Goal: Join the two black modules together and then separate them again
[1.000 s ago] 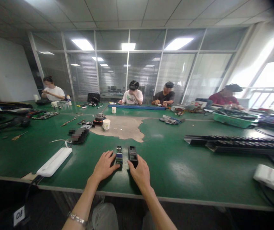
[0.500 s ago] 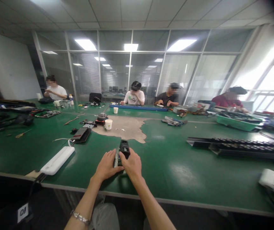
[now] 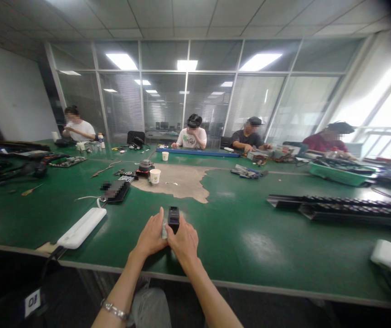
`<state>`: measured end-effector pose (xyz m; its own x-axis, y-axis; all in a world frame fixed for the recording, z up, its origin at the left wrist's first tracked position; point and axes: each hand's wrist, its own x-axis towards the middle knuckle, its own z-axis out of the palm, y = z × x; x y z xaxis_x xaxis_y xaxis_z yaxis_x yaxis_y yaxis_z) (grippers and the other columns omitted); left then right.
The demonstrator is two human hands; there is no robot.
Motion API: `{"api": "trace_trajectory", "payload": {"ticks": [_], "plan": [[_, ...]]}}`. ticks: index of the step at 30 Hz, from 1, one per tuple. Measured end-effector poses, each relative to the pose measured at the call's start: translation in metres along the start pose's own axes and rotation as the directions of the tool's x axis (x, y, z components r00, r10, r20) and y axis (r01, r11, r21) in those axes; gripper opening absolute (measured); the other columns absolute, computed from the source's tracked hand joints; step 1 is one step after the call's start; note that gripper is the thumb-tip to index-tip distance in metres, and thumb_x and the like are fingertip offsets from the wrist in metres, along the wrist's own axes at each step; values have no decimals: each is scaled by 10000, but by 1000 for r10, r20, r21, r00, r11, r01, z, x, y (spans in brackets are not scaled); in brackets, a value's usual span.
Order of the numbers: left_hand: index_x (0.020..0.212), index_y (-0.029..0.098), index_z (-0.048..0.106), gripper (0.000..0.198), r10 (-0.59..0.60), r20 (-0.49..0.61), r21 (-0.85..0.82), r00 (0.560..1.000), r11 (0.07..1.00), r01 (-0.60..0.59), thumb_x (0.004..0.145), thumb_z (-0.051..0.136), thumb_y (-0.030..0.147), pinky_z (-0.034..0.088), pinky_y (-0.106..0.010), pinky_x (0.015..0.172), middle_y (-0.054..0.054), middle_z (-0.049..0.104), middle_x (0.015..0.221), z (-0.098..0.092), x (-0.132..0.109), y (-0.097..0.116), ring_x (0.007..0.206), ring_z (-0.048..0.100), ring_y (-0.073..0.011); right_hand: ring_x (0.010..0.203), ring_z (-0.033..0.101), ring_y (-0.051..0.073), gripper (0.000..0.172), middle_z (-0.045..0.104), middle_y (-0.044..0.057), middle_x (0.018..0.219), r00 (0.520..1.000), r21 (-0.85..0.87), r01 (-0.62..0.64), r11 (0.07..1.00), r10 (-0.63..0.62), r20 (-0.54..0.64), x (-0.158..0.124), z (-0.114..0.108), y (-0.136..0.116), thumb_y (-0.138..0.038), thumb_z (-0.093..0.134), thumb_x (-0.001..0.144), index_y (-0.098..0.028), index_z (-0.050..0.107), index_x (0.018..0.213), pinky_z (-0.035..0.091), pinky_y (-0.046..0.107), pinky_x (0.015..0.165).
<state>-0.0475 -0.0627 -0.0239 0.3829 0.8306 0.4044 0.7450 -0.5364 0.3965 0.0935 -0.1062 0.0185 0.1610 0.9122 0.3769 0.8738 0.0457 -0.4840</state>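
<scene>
A small black box-shaped part [image 3: 173, 217] with slots in its upper face stands between my two hands, just above or on the green table. My right hand [image 3: 183, 239] is closed around its right side, with the thumb across the near face. On the other side, my left hand [image 3: 152, 234] presses in with its fingers pointing forward and the index finger raised. A pale, silvery strip [image 3: 164, 228] shows between my left fingers and the black part; its kind is unclear. Both palms and the lower end of the part are hidden.
At left lie a white power strip [image 3: 82, 228] and a dark flat device [image 3: 116, 190]. A paper cup [image 3: 155, 176] stands ahead on a bare brown patch. Black metal rails [image 3: 335, 210] and a green basket [image 3: 342, 175] are at right. Several people sit across the table [image 3: 236, 255].
The black part has turned more squarely forward and shifted slightly left with my right hand. My left index finger has lifted. Across the table, the dark-shirted person's hands have moved right.
</scene>
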Motion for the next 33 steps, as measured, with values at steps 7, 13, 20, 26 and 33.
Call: {"api": "trace_trajectory", "payload": {"ticks": [7, 13, 20, 26, 33], "plan": [[1505, 96, 114, 885, -29, 20, 94, 999, 995, 27, 747, 542, 256, 176, -509, 1179, -166, 285, 1534, 0, -1, -1, 1432, 226, -307, 1104, 584, 286, 586, 649, 151, 1146, 999, 76, 27, 997, -25, -32, -8, 10, 12, -424, 594, 813, -129, 481, 1306, 405, 345, 898], [1501, 92, 124, 914, -24, 40, 75, 999, 997, 21, 767, 591, 373, 229, -525, 1158, -189, 319, 1515, 2, 0, -4, 1403, 297, -315, 926, 641, 253, 374, 692, 101, 944, 1000, 127, -5, 992, 5, -6, 5, 6, 7, -471, 592, 811, -180, 617, 1044, 434, 309, 782], [1461, 142, 278, 929, -39, 45, 84, 998, 996, 36, 761, 630, 641, 239, -529, 1150, -184, 363, 1496, 2, 1, -6, 1388, 330, -342, 862, 637, 201, 308, 695, 45, 914, 996, 304, 42, 952, -14, -93, 20, -21, 4, -453, 542, 847, -219, 636, 1025, 427, 263, 749], [1418, 185, 387, 806, -19, 77, 116, 997, 993, 10, 811, 560, 686, 225, -513, 1160, -139, 410, 1478, -1, 2, -4, 1392, 327, -325, 926, 626, 211, 377, 687, 57, 977, 981, 270, 31, 962, 22, -192, 20, -30, 42, -464, 524, 855, -215, 615, 1123, 424, 284, 815], [1401, 200, 428, 706, -9, 93, 139, 996, 990, -4, 871, 499, 660, 241, -518, 1147, -131, 410, 1481, -5, 3, 0, 1386, 339, -316, 989, 615, 236, 412, 676, 104, 1040, 987, 156, -20, 988, 44, -155, 6, -17, 72, -439, 538, 835, -174, 616, 1142, 422, 313, 858]]}}
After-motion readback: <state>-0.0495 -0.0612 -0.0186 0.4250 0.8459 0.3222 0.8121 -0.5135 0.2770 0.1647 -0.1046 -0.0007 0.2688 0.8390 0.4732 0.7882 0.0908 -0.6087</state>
